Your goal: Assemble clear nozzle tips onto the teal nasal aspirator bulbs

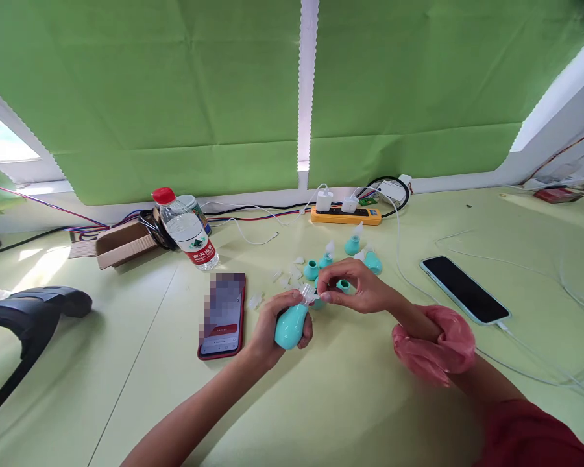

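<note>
My left hand [271, 324] is wrapped round a teal squeeze bulb [291, 327], which tilts up and to the right. A clear plastic tip [309, 294] sits at the bulb's upper end. Close by, my right hand [355, 285] pinches with thumb and forefinger at the right side of that tip; what lies between the fingers is too small to make out. Behind the hands stand several more teal bulbs [352, 245], some with clear nozzles, some with open necks. Small clear plastic pieces [255, 300] lie scattered to the left of them.
A phone in a red case [222, 318] lies left of my hands, another phone [464, 290] charges at right. Behind are a water bottle [187, 230], a cardboard box [126, 241] and a yellow power strip [345, 216] with cables. A black curved object [34, 318] stands far left.
</note>
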Available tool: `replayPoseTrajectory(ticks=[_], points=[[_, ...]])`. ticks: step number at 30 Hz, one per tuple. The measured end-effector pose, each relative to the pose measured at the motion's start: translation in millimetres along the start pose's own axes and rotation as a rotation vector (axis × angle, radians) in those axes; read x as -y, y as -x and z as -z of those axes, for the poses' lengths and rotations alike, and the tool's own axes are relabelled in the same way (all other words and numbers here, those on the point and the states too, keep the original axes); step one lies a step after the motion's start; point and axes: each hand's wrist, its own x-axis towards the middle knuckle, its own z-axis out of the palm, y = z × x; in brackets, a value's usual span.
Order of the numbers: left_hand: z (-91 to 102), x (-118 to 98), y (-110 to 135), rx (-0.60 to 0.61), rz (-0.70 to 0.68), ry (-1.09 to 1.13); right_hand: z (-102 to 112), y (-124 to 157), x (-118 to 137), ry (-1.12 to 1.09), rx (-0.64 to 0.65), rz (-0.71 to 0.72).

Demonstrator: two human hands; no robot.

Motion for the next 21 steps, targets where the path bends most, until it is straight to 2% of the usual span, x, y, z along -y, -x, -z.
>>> replayPoseTrajectory(ticks=[4,7,10,14,17,21], points=[[2.1,-2.2,-2.0,0.04,0.109,0.134,-1.8,-3.3,-14.8,-0.306,-0.017,-0.099],[4.9,-5.6,-2.4,-0.009,0.067,0.165,-2.7,-4.6,-22.8,-0.336,-0.057,-0.116],[10.1,-7.9,-4.3,-0.158,-0.048,0.192,-7.9,-6.2,-28.8,0.002,-0.143,-0.105],[15.7,-6.5,-9.0,-0.31,-0.161,0.168,-21.8,-9.5,-43.2,0.511,-0.197,0.011],[15.9,-3.5,-10.8,-0.288,-0.16,0.084,-28.3,-11.3,-56.3,0.706,-0.164,0.04],[15.3,-1.6,-11.4,-0.264,-0.195,0.025,-28.6,-12.3,-66.4,0.756,-0.135,0.036]])
